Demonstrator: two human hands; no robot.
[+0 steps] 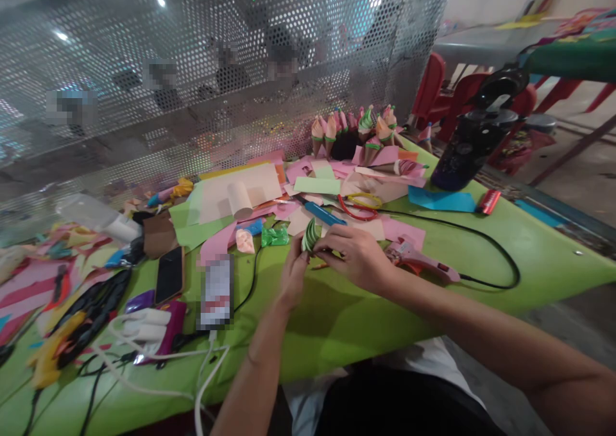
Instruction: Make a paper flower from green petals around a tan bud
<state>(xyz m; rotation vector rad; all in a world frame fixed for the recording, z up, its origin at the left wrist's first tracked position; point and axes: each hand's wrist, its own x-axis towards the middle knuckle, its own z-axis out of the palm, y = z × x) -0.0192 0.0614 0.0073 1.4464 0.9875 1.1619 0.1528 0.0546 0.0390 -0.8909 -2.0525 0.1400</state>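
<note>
My left hand (293,266) is closed around a small paper ice-cream cone with a striped green swirl top (310,236). The fingers of my right hand (359,256) pinch at the right side of that swirl; the cone's lower part is hidden by my hands. Just beyond them lie a blue craft knife (325,213) and scissors (359,206) with red and yellow handles. A pink glue gun (426,263) rests to the right of my right hand, its black cord curving over the table. Left of my left hand are a green shiny packet (274,236) and a peach-coloured lump (245,241).
Finished paper cones (366,125) stand at the back by a perforated metal screen (216,70). Coloured paper sheets (260,183) cover the middle. Phones (170,274), chargers, cables and a yellow glue gun (52,352) lie left. A dark bottle (469,147) stands right.
</note>
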